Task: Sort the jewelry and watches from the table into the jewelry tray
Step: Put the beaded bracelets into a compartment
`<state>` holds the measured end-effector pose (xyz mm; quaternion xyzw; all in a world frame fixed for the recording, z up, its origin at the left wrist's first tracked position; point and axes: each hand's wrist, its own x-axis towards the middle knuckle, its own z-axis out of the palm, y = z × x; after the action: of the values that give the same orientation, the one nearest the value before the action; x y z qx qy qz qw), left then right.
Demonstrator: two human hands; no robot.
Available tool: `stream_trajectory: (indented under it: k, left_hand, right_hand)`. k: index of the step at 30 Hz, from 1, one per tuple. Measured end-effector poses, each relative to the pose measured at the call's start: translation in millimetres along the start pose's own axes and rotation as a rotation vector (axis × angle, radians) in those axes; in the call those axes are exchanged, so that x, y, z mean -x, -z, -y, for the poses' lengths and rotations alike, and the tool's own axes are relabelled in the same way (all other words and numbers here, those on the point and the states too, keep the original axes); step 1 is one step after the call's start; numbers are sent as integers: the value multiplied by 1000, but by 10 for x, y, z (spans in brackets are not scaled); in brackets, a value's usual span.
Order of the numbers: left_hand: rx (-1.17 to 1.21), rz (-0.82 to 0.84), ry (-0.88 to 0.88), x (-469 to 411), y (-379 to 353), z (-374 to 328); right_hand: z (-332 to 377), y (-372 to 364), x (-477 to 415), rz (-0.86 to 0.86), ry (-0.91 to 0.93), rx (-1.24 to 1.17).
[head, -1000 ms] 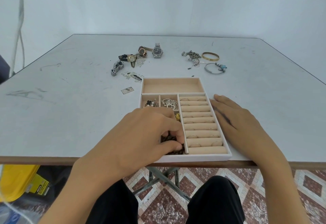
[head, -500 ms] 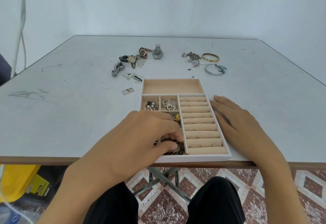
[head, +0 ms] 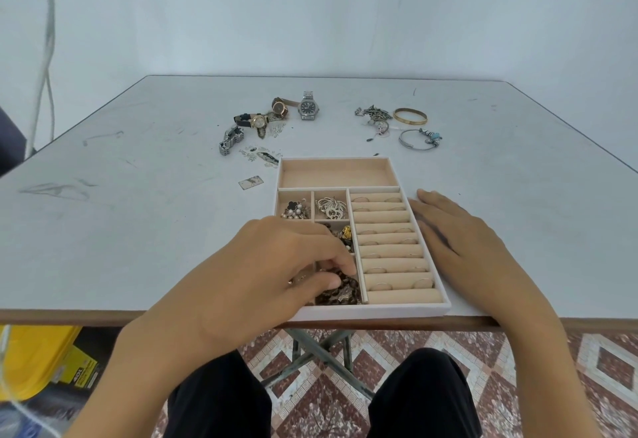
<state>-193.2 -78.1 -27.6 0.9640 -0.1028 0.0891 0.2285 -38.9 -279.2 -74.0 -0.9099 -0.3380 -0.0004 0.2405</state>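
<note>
Jewelry tray (head: 379,311), near-left compartments under left hand (head: 276,265), fingers (head: 340,260) pinching half-hidden dark beads (head: 340,294)

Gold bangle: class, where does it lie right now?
In the head view, the gold bangle lies on the table beyond the jewelry tray, right of centre, right of the tangled silver chain and behind the silver charm bracelet.

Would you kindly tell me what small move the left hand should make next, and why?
Probably let go and lift out: the left hand pinches dark brown beads already lying in the near compartment of the beige-lined white tray, while the silver steel watch and gold bangle wait on the white table.
</note>
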Motion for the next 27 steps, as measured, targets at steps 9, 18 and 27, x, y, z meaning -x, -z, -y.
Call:
stream_trajectory:
  k: [9, 18, 27]
  left_hand:
    - [-23, 10, -23, 3, -33, 25]
    - [-34, -68, -111, 23, -78, 93]
    - [23, -298, 91, -263, 130, 669]
  right_hand:
    - [-7, -2, 3, 3, 3, 15]
    - [-9, -3, 8, 1, 9, 21]
    - [-5, -6, 10, -8, 8, 20]
